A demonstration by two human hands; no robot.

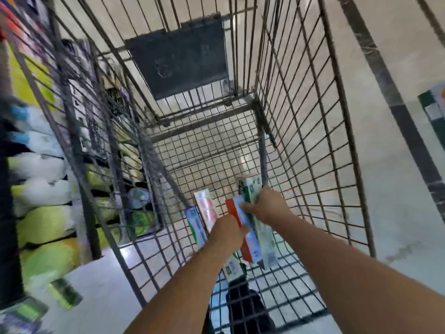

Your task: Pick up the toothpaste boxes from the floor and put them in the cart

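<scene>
Both my arms reach down into the wire cart (313, 141). My left hand (227, 233) grips several toothpaste boxes near the cart's mesh floor: a pink and white box (206, 208) and a blue-edged one (195, 225) stick out beyond it. My right hand (266, 204) holds a green and white box (251, 184) and rests on a red and blue box (245, 247) beside it. All the boxes lie low inside the cart, tilted lengthwise. The picture is blurred.
Store shelves with yellow, green and white packets (41, 189) run along the left, close to the cart. A green and white pack (65, 292) lies on the pale floor at lower left. Another green and white carton (433, 109) shows at the right edge. A dark flap (178, 61) hangs at the cart's far end.
</scene>
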